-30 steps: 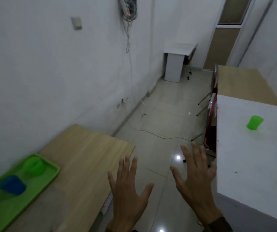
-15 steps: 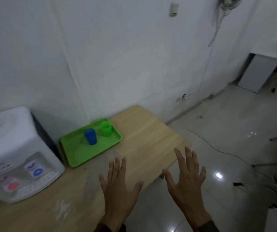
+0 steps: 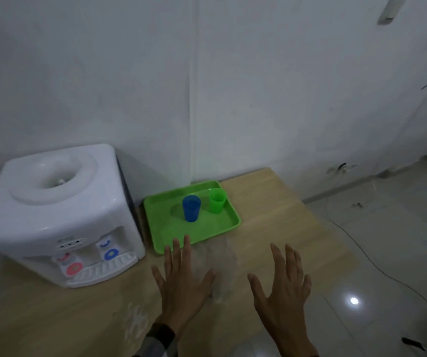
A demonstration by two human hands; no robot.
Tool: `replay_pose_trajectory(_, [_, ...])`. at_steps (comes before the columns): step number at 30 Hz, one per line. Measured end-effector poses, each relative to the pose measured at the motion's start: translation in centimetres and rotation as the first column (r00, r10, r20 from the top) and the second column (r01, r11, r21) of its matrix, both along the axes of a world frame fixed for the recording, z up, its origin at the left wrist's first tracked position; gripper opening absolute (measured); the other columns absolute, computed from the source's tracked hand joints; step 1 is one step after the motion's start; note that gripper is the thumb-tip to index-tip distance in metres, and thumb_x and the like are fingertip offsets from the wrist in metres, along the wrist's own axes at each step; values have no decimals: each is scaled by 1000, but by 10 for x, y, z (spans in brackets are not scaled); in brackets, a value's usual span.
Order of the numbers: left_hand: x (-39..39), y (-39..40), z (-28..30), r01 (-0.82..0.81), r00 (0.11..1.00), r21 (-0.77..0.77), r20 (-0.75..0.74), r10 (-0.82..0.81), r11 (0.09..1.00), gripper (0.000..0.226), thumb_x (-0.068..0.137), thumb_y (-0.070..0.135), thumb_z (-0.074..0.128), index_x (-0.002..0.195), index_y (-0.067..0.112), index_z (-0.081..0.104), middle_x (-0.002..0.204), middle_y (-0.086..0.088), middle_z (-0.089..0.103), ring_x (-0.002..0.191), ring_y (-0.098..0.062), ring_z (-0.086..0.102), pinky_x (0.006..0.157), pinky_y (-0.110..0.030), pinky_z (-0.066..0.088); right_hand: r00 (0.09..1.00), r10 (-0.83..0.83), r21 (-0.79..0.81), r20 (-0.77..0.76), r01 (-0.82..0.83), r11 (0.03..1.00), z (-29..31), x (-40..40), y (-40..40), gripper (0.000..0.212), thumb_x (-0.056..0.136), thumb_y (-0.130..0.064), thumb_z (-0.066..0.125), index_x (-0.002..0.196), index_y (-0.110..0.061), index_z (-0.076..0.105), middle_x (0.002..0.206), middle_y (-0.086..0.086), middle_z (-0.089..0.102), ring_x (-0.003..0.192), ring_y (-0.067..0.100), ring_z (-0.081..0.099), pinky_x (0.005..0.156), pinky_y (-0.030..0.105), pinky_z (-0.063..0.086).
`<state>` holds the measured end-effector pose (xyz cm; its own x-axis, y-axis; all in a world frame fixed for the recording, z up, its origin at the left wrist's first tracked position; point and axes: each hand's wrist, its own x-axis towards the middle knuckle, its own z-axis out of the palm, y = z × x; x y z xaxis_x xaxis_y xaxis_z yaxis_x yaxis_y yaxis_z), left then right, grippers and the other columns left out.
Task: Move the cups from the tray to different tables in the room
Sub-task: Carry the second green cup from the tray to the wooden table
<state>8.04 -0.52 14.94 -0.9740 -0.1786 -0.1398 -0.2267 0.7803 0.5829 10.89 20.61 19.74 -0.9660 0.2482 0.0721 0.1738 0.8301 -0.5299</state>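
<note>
Head view. Green tray (image 3: 167,234) sits on the wooden table (image 3: 279,222), just beside a white water dispenser (image 3: 57,215) at its 9 o'clock. Two cups stand upright in the tray's far half: blue cup (image 3: 191,208) near centre, green cup (image 3: 217,200) just beside it at 2 o'clock, apparently not touching.

Left hand (image 3: 181,284) is spread flat, fingers straight, holding nothing; fingertips lie near the tray's near rim at 12 o'clock. Right hand (image 3: 283,289) is likewise spread and empty, over the table's near edge.

Judgement: cups look like thin, light, rigid plastic with smooth, possibly slippery walls. Contents cannot be seen. Grip mid-wall with thumb opposite fingers, gently, keeping each cup upright.
</note>
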Motion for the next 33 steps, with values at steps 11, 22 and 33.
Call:
replay_pose_trajectory(11, [-61,-26,-73,-81,987,45,145,74,996,101,70,105,-1,153,56,-32,166,4,-43,154,-18,-40,125,-60,-21,989,115,61,93,-121,991,-56,-60,-26,79,89,-58,61,160,-31,36,173,4,27,163,24,14,123,63,16])
replay_pose_trajectory(22, [-145,-17,-141,-91,924,-69,367,110,993,85,96,82,20,151,49,-36,166,-1,-46,153,-24,-42,126,-64,-17,960,235,-16,150,-235,972,-127,-144,-17,90,82,-68,42,156,-16,47,166,13,39,158,34,28,119,66,24])
replay_pose_trajectory(33, [-158,-10,-171,-128,920,-228,336,202,965,86,82,85,-3,156,48,-26,167,-4,-42,155,-29,-37,119,-61,-29,982,190,-593,-9,-159,790,-175,-287,-28,98,85,-29,87,162,-29,27,163,-6,43,149,6,43,119,30,42])
